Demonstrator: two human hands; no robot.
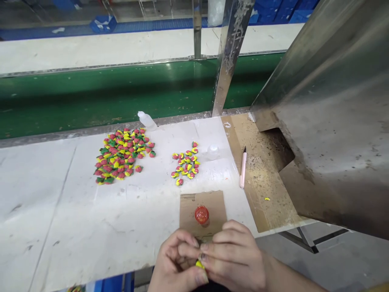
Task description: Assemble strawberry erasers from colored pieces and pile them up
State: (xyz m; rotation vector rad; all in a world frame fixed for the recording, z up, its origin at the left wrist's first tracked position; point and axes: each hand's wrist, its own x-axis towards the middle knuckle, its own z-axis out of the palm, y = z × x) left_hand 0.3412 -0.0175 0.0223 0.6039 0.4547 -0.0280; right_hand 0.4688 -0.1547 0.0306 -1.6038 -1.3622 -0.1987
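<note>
At the near edge of the table my left hand [180,261] and my right hand [235,255] meet, with their fingertips pressed together. Between them shows a small yellow piece [199,264], partly covered by the fingers; the rest of it is hidden. Just beyond my hands, a small red cup [201,215] stands on a cardboard square [187,209]. Farther off lies a loose group of small red-and-yellow fruit-shaped pieces [187,159]. To its left is a larger pile of similar pieces [121,156] with green parts.
A white squeeze bottle [146,120] is near the far edge, and a clear round item [212,151] is right of the small group. A pink pen-like tool [243,169] lies beside a cardboard strip [264,188]. A metal panel [337,121] rises on the right, behind a metal post [228,61].
</note>
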